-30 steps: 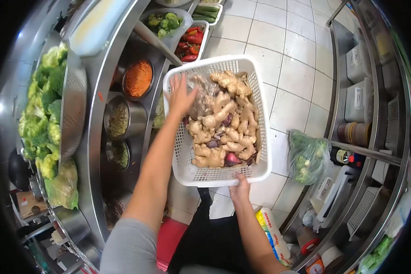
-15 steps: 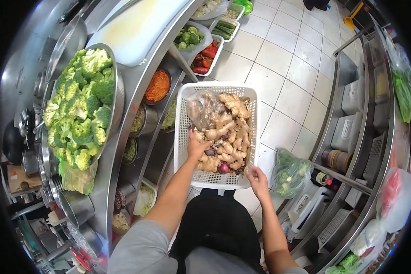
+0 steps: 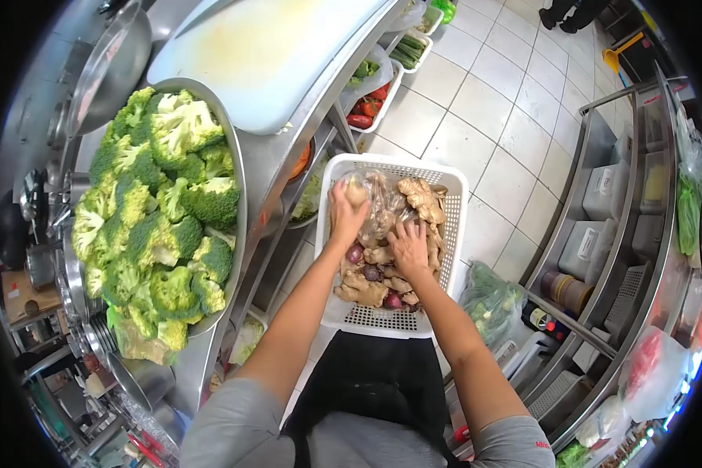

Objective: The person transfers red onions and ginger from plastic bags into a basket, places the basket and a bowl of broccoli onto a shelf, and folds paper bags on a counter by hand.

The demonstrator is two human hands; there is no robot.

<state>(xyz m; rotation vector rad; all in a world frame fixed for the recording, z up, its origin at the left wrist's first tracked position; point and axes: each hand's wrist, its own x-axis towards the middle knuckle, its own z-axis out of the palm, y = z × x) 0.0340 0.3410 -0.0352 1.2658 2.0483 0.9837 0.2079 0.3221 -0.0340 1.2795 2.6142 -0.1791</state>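
A white perforated plastic basket holds ginger roots, red onions and a clear plastic bag. At the basket's upper left, my left hand is closed around a pale, round vegetable whose kind I cannot make out. My right hand rests on the ginger near the middle, with its fingers spread and the tips partly hidden among the roots.
On the steel counter at left stand a large bowl of broccoli florets and a white cutting board. Trays of red peppers and green vegetables sit beyond the basket. Steel shelving lines the right; another person's legs show far off.
My left hand has lifted a pale round vegetable toward the basket's upper left. My right hand has moved from the basket's right rim onto the ginger. The view has shifted.
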